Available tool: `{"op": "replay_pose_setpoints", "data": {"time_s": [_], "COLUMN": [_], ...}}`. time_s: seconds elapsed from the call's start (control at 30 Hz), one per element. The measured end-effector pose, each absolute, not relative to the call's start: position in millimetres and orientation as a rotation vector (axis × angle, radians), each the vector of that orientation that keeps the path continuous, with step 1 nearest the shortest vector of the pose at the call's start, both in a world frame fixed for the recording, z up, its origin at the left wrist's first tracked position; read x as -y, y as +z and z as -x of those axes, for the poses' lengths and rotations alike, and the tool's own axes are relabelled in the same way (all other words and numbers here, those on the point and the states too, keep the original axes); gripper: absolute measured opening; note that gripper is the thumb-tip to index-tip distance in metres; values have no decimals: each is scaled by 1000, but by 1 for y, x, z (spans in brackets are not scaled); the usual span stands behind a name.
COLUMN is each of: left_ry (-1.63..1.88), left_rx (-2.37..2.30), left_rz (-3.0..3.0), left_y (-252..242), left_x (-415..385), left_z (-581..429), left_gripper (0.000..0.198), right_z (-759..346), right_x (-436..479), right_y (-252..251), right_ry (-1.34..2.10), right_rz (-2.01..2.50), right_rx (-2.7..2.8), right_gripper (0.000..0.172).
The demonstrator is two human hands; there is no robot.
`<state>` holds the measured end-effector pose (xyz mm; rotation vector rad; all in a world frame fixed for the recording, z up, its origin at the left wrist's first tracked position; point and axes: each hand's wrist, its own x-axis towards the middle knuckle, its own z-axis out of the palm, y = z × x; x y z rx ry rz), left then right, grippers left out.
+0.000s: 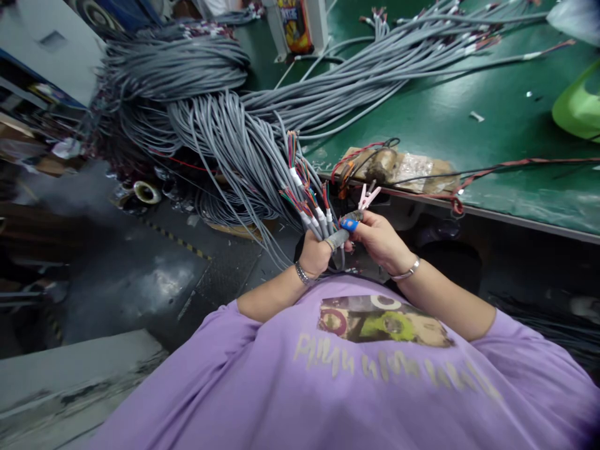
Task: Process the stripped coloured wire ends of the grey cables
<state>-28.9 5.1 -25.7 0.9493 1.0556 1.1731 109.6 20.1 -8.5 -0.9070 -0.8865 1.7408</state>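
Near my purple shirt [281, 381], by the green table [510, 134], my left hand [315, 255] is curled around gray cables [320, 230] with bright wires [325, 197] poking up. My right hand [383, 242], wearing a blue thumb cover [349, 224], bends in beside it, but I can't tell what it is pinching.

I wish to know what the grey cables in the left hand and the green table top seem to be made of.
Grey cables: probably plastic sheathing, smooth and satin; the coloured wires fanning from their ends, coppery at the tips, suggest metal cores.
Green table top: glossy, throwing back light; perhaps painted or plastic-covered, its base unclear.
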Motion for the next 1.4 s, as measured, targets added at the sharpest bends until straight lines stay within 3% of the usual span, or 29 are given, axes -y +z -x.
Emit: {"op": "replay_pose_setpoints", "data": {"time_s": [0.3,0.5,0.8,1.0,1.23,1.4], "left_ry": [1224,1151,1059,1043,1147,1156], "left_rx": [-1101,-1080,-1066,-1090,-1032,-1011], "left_rz": [-958,-1006,-1104,-1079,-888,-832], "left_y": [-30,-24,-23,-22,-3,8], "left_x": [-4,-4,-4,-4,-5,-10], "left_z": [28,30,34,34,25,12], "left_gripper": [32,36,34,31,37,37], "right_z": [-104,-112,-105,-107,-138,-136], "right_x": [-14,-16,-21,-17,-23,-50], "right_y": [-11,-10,-10,-9,-30,-26], "right_ry": [1666,1850,1822,1746,1860,1775], "right_rz": [975,817,814,812,711,840], "right_rx": [652,710,753,856,599,621], "right_gripper": [40,29,51,57,43,56]}}
